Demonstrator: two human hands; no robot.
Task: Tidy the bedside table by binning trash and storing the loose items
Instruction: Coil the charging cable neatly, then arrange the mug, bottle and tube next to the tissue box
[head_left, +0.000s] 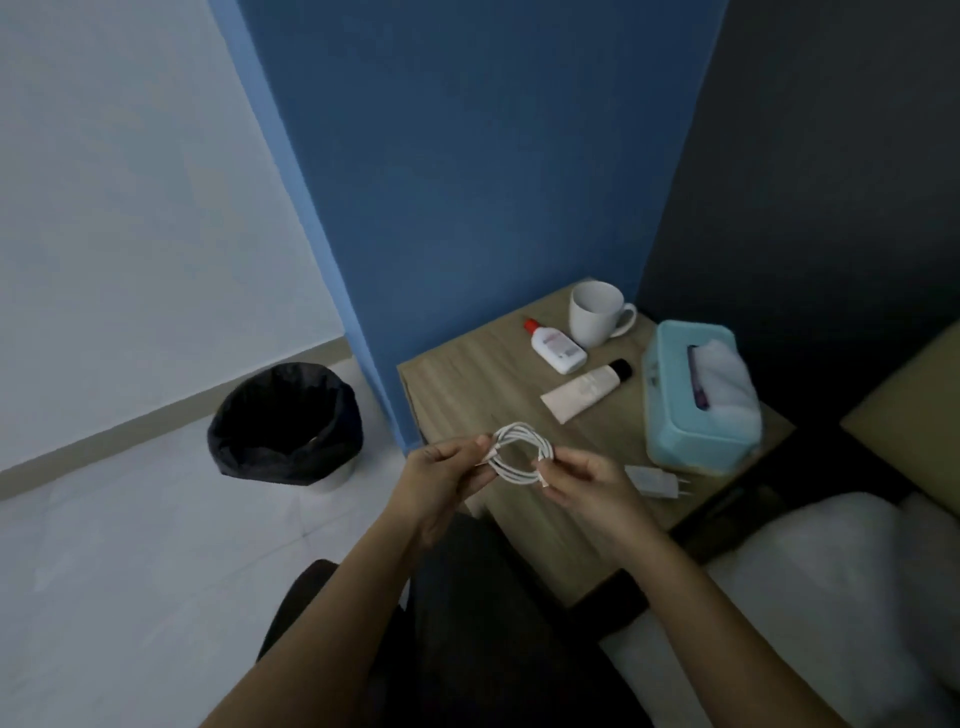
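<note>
White charging cable, wound into a small coil, hung between my left hand and right hand above the front edge of the bedside table, each hand's fingertips pinching one side so the loops could not spring apart. I judged coiling made it easier to store. Its plug adapter lay near the table's front right edge, before the tissue box.

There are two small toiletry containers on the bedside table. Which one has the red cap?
The small white bottle lying beside the white mug has the red cap. The other, a cream tube nearer the teal tissue box, has a black cap.
</note>
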